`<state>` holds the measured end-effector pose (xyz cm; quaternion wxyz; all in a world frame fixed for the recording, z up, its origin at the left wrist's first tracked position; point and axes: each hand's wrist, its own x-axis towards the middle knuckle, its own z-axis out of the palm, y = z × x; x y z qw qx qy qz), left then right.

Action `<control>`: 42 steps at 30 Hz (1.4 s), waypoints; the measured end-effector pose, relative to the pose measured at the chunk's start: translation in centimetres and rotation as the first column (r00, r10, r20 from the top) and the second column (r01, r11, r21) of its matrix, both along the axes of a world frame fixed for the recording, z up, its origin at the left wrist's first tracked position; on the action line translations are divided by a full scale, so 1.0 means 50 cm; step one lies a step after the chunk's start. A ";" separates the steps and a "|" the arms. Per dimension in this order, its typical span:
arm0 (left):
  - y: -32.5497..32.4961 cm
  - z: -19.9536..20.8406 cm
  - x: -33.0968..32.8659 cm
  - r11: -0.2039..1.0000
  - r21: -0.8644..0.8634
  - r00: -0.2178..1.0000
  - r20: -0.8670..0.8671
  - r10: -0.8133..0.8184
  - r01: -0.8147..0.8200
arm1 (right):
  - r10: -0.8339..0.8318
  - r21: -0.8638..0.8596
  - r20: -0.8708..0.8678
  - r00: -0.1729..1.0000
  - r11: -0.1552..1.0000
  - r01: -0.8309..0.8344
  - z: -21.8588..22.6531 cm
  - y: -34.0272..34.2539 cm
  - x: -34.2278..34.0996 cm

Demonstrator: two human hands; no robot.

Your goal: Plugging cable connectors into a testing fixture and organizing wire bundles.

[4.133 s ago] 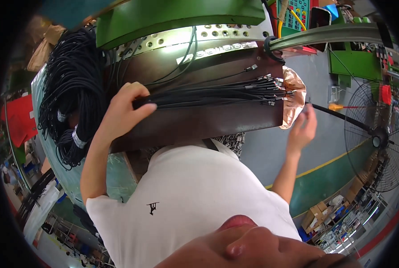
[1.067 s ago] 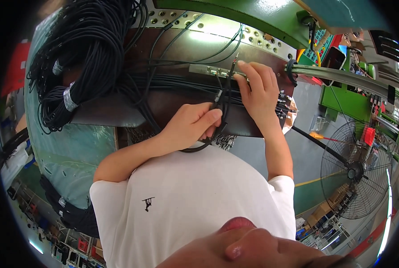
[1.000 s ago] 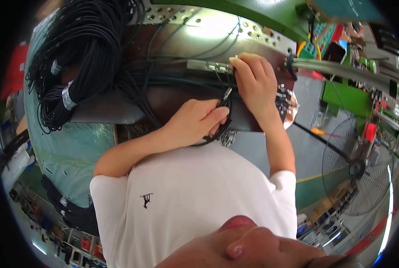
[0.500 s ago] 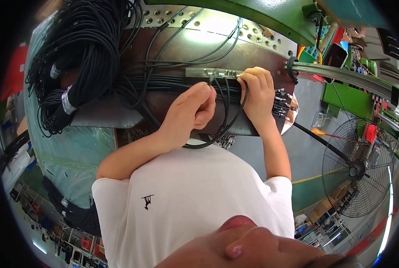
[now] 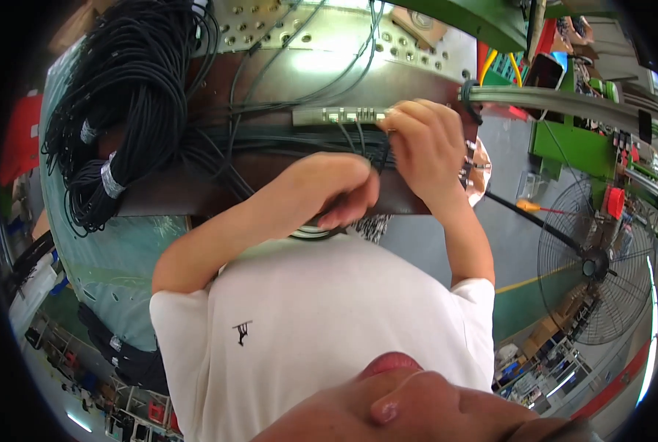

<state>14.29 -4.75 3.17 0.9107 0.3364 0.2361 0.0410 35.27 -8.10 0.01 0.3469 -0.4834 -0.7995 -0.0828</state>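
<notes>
Both your hands are bent: your left hand [image 5: 344, 190] near the black cables [image 5: 270, 138] on the brown table [image 5: 421, 82], your right hand [image 5: 426, 151] by the right end of the silver strip [image 5: 310, 116]. I can't tell if either grips a cable.

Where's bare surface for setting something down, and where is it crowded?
The brown bench is bare between the perforated metal plate and the right hand, and along its front edge left of the left forearm. The pale green tabletop beside that forearm has room. Crowded: left, under coiled black cables, and mid-bench, where cables run by the left hand.
</notes>
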 end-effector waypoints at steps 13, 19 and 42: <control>-0.051 -0.026 0.047 0.026 0.991 0.980 0.125 0.156 -0.131 | -0.121 -0.435 -0.346 0.930 0.899 -0.045 -0.066 -0.013 0.071; 0.050 -0.026 -0.016 0.108 0.992 0.970 0.046 0.238 -0.073 | -0.084 -0.521 -0.213 0.973 0.853 -0.040 -0.041 0.003 0.069; 0.104 -0.014 0.107 0.909 -0.120 0.915 -0.115 0.387 -0.399 | -0.381 -0.546 -0.407 0.830 0.830 0.113 -0.048 0.259 0.004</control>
